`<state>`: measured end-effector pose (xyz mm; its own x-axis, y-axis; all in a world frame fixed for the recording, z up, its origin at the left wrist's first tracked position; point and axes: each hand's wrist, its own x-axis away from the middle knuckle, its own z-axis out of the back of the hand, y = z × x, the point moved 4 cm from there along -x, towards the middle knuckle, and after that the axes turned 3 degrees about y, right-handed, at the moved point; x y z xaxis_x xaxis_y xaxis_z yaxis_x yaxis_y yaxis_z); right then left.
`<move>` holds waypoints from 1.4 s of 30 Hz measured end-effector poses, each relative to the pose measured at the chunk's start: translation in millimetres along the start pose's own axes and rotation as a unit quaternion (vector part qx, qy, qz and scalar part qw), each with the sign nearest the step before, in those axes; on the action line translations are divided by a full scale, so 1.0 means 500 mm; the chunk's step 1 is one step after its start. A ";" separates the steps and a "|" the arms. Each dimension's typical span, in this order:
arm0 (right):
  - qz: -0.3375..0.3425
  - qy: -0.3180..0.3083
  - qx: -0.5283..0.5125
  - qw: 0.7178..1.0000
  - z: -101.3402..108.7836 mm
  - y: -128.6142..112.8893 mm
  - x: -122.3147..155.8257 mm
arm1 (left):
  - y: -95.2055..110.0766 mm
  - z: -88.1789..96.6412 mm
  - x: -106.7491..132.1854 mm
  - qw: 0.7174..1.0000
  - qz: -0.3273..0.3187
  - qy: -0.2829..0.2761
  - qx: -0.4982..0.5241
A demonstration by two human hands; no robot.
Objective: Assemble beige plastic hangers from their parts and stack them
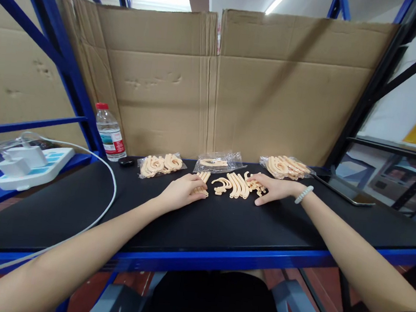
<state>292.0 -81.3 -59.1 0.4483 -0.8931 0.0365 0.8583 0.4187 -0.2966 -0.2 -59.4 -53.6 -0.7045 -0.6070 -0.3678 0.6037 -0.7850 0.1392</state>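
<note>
Pale wooden pieces lie on the black tabletop between my hands. A row of curved wooden strips (pixel 238 185) sits in the middle, with a hook-shaped wooden piece (pixel 223 181) to its left. My left hand (pixel 183 191) rests over straighter wooden strips (pixel 203 176), fingers bent and partly covering them; whether it grips any is hidden. At the right end of the row, my right hand (pixel 271 188) reaches over a pile of small wooden pieces (pixel 259 190). Its thumb and fingers are apart, and a beaded bracelet (pixel 304 194) circles that wrist.
Clear plastic bags of wooden parts stand behind: a left bag (pixel 161 164), a middle bag (pixel 217 162), a right bag (pixel 287 167). A water bottle (pixel 110 133), power strip (pixel 35 167) and white cable (pixel 110 200) are left; a tablet (pixel 344 189) lies right. Cardboard (pixel 155 87) walls the back.
</note>
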 end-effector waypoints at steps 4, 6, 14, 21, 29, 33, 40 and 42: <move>0.009 0.090 0.012 0.996 -0.030 -0.007 0.004 | -0.003 -0.001 -0.001 1.000 0.002 0.009 -0.003; -0.014 0.126 0.022 0.992 -0.040 -0.005 0.001 | -0.006 -0.002 -0.006 1.000 0.006 0.013 -0.009; -0.047 0.143 0.030 0.988 -0.052 -0.008 -0.031 | -0.018 -0.016 -0.022 0.999 0.013 0.028 -0.011; -0.014 0.305 0.015 0.952 0.057 -0.003 -0.051 | -0.005 0.061 -0.054 0.996 -0.012 0.092 -0.012; -0.026 0.131 0.037 0.990 0.116 -0.006 -0.287 | -0.080 0.037 -0.209 0.978 0.190 -0.020 0.080; -0.008 0.112 0.041 0.993 0.070 -0.015 -0.360 | -0.124 -0.001 -0.225 0.963 0.239 -0.001 0.125; -0.054 0.088 0.038 0.994 0.031 -0.009 -0.391 | -0.167 -0.020 -0.236 0.908 0.330 0.058 0.253; -0.071 0.086 0.022 0.994 0.033 -0.007 -0.387 | -0.173 -0.022 -0.237 0.880 0.368 0.068 0.292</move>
<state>206.4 92.6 -49.2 0.2760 -0.9570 -0.0895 0.9216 0.2899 -0.2581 35.4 81.9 -32.2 -0.1269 -0.9886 -0.0814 0.5558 -0.1388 0.8197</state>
